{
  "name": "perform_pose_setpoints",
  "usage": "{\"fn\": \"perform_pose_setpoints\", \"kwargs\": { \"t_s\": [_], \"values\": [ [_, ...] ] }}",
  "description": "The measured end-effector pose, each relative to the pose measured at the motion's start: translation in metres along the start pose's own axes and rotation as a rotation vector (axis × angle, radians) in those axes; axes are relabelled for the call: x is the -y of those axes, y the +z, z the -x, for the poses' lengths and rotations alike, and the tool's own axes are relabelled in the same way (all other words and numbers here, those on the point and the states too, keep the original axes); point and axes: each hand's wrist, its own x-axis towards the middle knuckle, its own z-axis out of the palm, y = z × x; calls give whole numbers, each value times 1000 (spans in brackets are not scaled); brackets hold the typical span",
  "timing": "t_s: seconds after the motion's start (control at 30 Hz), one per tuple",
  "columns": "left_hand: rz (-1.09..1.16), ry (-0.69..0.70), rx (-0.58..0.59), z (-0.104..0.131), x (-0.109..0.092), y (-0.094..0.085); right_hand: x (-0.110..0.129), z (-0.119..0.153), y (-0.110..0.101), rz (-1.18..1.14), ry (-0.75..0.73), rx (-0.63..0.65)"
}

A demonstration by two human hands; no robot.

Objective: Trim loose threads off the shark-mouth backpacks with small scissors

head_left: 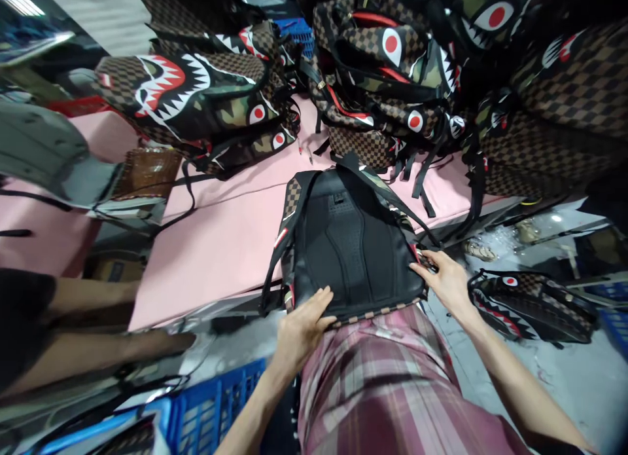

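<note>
A backpack (353, 245) lies on its front, partly over my lap and partly on the pink table edge. Its black padded back panel faces up, with shoulder straps along both sides and brown checks on the bottom edge. My left hand (303, 327) rests on the panel's lower left corner, fingers lying flat and thumb by the bottom edge. At the lower right side my right hand (445, 279) is closed, pinching the backpack's side edge between thumb and fingers. Whatever strap or small part lies inside that pinch is partly hidden.
Shark-face backpacks (196, 105) are heaped along the back of the pink table (210, 239). Another backpack (532, 308) sits low on the right. A blue crate (220, 402) stands at lower left. Another person's arm (98, 337) reaches in at left, near a grey sewing machine (44, 154).
</note>
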Motion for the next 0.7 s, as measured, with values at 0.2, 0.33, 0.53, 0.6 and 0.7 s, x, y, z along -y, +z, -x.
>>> {"fn": "perform_pose_setpoints", "kwargs": {
  "t_s": [0.2, 0.33, 0.53, 0.6, 0.7],
  "values": [
    [97, -407, -95, 34, 3, 3, -1, -14, 31, -826, 487, 44],
    [-22, -844, -298, 43, 3, 0, -13, -14, 32, -957, 554, 146],
    [13, -318, -146, -33, -38, 15, -11, -12, 28, -1016, 606, 149],
    [28, -201, -22, -72, -52, 31, -9, -10, 29, -1013, 614, 153],
    [-51, -3, 177, -119, -61, 54, -8, -7, 31, -1001, 618, 152]
  ]
}}
